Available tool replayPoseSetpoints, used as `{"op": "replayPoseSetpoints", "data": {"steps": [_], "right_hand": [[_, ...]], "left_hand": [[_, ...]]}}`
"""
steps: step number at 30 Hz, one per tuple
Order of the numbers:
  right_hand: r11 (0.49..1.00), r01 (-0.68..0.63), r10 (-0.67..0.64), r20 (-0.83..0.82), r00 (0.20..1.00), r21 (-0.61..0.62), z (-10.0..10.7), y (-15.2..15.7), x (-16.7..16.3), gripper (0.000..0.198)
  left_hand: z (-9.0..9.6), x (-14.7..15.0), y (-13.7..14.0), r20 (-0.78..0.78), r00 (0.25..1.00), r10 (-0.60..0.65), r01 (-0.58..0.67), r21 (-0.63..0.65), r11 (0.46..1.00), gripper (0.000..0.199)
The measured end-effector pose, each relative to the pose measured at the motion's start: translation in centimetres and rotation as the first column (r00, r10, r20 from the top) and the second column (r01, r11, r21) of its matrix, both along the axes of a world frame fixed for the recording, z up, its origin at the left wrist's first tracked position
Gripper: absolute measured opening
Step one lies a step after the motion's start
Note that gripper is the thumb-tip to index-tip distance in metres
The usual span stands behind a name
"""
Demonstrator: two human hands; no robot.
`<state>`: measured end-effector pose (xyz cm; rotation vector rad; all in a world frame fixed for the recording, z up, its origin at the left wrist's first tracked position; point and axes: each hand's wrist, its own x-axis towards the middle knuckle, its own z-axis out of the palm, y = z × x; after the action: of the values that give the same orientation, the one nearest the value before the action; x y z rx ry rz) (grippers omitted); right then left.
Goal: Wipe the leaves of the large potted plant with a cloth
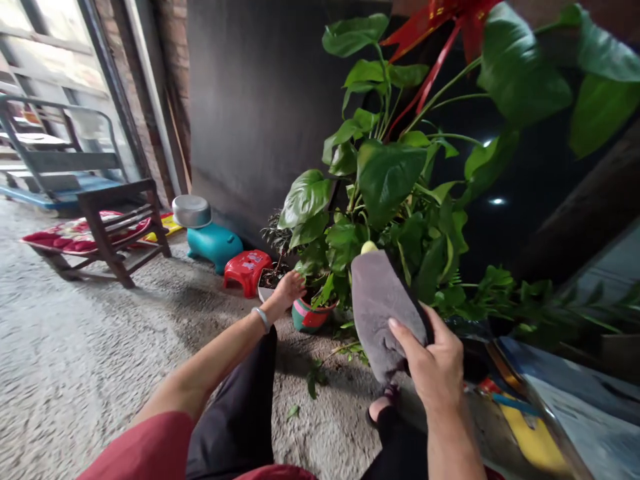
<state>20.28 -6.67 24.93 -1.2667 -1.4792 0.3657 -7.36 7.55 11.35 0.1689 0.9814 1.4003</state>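
My right hand grips a flat grey cloth, thumb on top and fingers behind it. The cloth is held up in front of a large leafy green plant, and a small pale yellow bit shows at its top edge. My left hand, with a bracelet at the wrist, reaches forward beside the green and red flower pot. Its fingers are slightly apart and I see nothing in them; whether they touch a leaf I cannot tell.
Left of the pots stand a red plastic stool, a teal animal-shaped seat with a metal basin on it, and a wooden chair. A red ribbon hangs in the plant. Loose leaves lie on the concrete floor.
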Motion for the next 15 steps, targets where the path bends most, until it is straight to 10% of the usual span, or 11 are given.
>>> {"op": "replayPoseSetpoints", "data": {"steps": [5,11,15], "right_hand": [[0.941,-0.075,0.035,0.126,0.991,0.331,1.8,4.2,-7.6,0.037],[0.977,-0.174,0.201,0.263,0.944,-0.120,-3.8,6.4,-9.7,0.041],[0.986,-0.145,0.128,0.182,0.975,0.084,-0.9,4.2,-8.4,0.040]], "left_hand": [[2.3,-0.4,1.6,0.056,0.997,0.052,-0.061,0.161,0.985,0.018],[1.3,0.9,0.7,0.043,0.991,-0.130,0.121,0.169,0.978,0.020],[0.8,0.0,0.3,0.072,0.989,-0.127,0.118,0.109,0.987,0.018]]}}
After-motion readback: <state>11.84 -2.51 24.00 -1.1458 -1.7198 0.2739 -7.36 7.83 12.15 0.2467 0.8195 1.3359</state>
